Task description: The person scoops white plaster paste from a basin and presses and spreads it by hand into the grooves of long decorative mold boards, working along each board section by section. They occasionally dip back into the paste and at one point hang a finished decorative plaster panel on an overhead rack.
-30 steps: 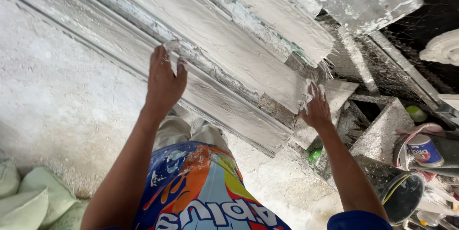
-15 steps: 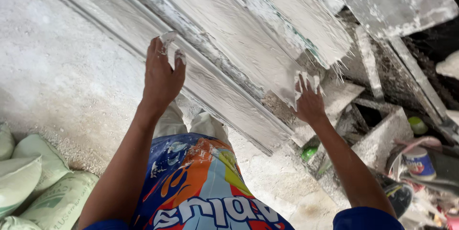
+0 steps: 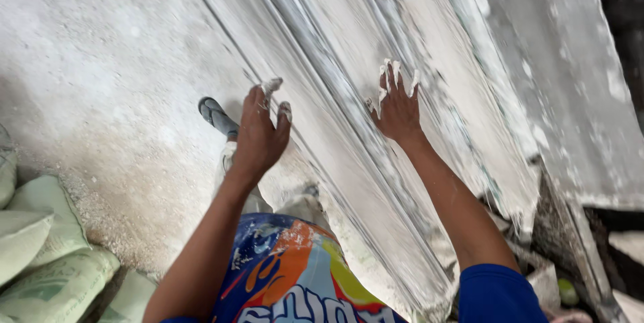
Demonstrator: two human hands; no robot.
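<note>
Plaster moulding (image 3: 349,128), sacks (image 3: 40,249) left, rubble (image 3: 604,256) right

Bright, even daylight from above, washing the pale plaster slab (image 3: 376,95) and the dusty floor (image 3: 100,81) almost white, with mild glare toward the upper middle. Soft, short shadows only, under the left hand (image 3: 258,138) and beside the right hand (image 3: 397,105); deep shade at the far right edge. Motion smear along the slab's long grooves and upper right, slight stretching at the corners, sacks (image 3: 40,249) at lower left a little soft.
</note>
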